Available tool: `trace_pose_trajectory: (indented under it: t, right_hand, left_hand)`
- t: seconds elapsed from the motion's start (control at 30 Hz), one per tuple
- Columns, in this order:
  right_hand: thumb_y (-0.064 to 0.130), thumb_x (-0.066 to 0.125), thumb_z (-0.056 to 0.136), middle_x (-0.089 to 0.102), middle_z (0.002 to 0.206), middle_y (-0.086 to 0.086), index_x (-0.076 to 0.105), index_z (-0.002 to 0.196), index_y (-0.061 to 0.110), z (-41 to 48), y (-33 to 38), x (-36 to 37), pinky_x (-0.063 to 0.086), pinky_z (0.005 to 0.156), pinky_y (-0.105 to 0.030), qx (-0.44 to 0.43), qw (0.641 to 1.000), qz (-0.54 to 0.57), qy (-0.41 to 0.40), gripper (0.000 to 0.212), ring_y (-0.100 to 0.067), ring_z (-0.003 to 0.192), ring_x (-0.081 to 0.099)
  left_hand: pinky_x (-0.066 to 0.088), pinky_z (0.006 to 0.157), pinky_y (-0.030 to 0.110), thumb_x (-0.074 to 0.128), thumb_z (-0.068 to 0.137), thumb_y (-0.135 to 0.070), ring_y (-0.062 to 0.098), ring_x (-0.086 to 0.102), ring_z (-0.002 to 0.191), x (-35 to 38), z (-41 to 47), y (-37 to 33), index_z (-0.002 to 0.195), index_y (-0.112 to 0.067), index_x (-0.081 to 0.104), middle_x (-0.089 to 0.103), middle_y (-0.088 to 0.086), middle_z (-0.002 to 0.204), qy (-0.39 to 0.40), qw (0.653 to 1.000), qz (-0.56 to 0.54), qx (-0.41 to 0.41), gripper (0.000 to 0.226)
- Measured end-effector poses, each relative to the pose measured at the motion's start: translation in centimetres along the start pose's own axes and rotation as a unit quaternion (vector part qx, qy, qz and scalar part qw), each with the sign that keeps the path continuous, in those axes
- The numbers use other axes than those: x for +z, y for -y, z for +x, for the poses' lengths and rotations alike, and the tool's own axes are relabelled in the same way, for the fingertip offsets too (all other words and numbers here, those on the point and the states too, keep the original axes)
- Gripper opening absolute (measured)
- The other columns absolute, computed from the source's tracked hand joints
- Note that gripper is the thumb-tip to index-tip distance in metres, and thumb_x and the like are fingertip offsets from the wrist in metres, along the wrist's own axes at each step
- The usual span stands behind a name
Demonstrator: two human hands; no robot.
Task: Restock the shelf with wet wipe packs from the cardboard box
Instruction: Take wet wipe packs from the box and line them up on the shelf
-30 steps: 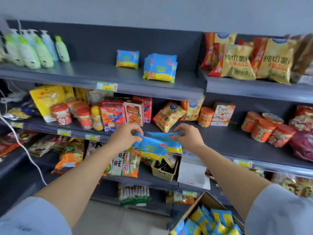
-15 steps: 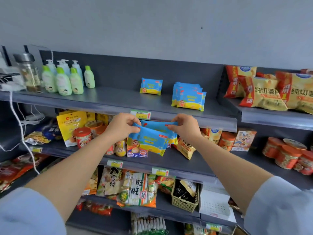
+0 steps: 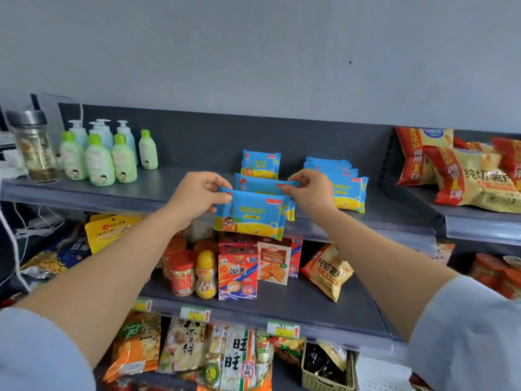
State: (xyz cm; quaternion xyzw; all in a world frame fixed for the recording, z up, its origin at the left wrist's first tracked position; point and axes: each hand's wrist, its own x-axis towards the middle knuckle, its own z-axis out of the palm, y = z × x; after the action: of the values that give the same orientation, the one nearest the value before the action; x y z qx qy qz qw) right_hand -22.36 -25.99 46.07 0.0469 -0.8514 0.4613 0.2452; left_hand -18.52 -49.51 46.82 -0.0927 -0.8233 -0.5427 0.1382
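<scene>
left hand (image 3: pixel 197 197) and right hand (image 3: pixel 313 190) pinch the top corners of two wet wipe packs (image 3: pixel 251 218), kept upright (likely to stand face-out) at the shelf (image 3: pixel 169 187).

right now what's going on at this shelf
A person is restocking wet wipes. The left hand and right hand pinch the top corners of two blue packs, held upright at the front edge of the top shelf and not yet set down. Already on that shelf are one standing pack behind them and a row of packs to the right.
</scene>
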Motion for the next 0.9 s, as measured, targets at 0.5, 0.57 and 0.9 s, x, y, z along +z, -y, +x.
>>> trace_pose_trajectory:
  t: [0.5,0.57,0.9]
  right_hand:
    - [0.028,0.075,0.083,0.06,0.089,0.001,0.063,0.104,0.016,14.6,-3.4,7.2,0.044,0.055,-0.024,0.081,0.996,0.012,-0.015,0.027,-0.011,0.066,0.055]
    - [0.028,0.075,0.082,0.062,0.093,-0.001,0.063,0.105,0.015,15.7,-3.9,8.1,0.044,0.056,-0.024,0.093,0.995,0.01,-0.017,0.028,-0.014,0.073,0.059]
    - [0.011,0.066,0.089,0.063,0.113,-0.005,0.061,0.112,0.016,21.9,-6.1,12.3,0.051,0.061,-0.026,0.142,0.988,0.002,-0.058,0.024,-0.018,0.087,0.062]
  left_hand:
    - [0.056,0.067,0.032,0.072,0.082,-0.003,0.014,0.069,0.084,-0.5,13.7,3.3,0.084,-0.017,0.066,0.072,0.003,0.087,-0.003,1.0,0.002,-0.004,0.015]
    - [0.056,0.066,0.032,0.072,0.081,-0.003,0.015,0.07,0.085,-0.4,15.1,4.0,0.084,-0.016,0.066,0.072,0.003,0.087,0.005,1.0,0.003,-0.004,0.014]
    - [0.055,0.064,0.031,0.071,0.082,-0.004,0.015,0.069,0.083,-0.4,23.6,7.0,0.084,-0.017,0.065,0.071,0.002,0.086,0.062,0.998,0.02,0.004,0.014]
